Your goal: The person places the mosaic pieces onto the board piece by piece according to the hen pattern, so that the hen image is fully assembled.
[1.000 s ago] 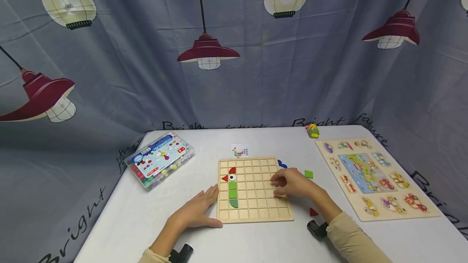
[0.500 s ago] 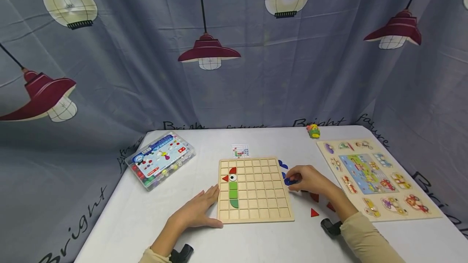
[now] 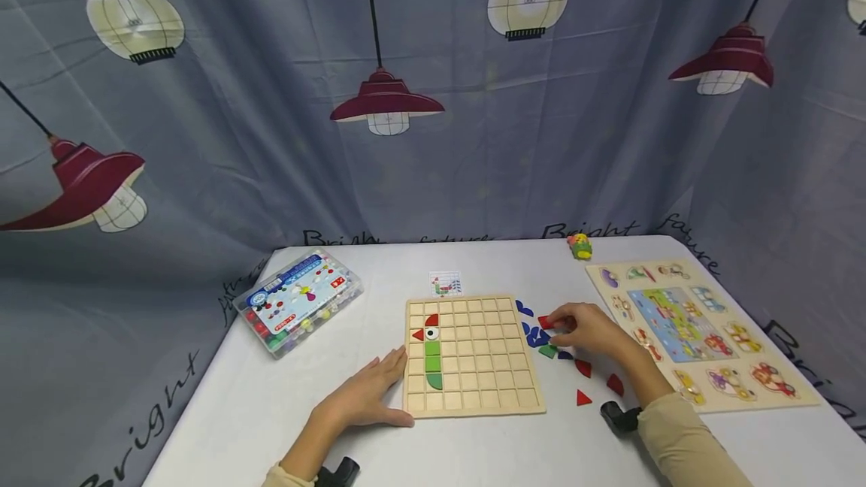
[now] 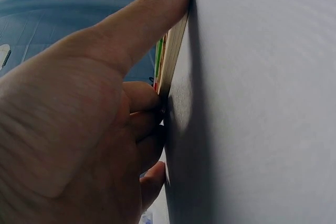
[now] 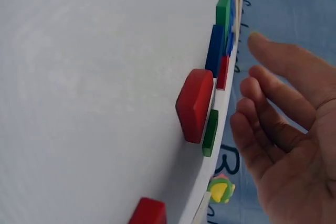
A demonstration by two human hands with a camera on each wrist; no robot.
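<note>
My left hand (image 3: 365,394) rests flat on the table, with its fingers and thumb straight against the left edge of the wooden grid board (image 3: 483,359). A bird-like column stands in the grid's left part: a red quarter-round, a red triangle, an eye tile (image 3: 431,334), two green squares (image 3: 432,355) and a green quarter-round. My right hand (image 3: 587,329) hovers right of the board, fingers loosely bent beside a red square (image 3: 544,322) and several blue pieces (image 3: 537,337). In the right wrist view, nothing sits between the thumb and fingers of this hand (image 5: 289,124).
Red pieces (image 3: 583,368) and a green piece (image 3: 548,351) lie right of the board. A pattern card (image 3: 446,283) lies behind it. A clear case of beads (image 3: 298,303) stands at back left, a picture puzzle (image 3: 704,385) at right, a small toy figure (image 3: 579,246) at the back.
My right hand has moved from over the board's right columns to the loose pieces. A blue piece at its fingertips half a second ago is no longer there. My left hand stays put.
</note>
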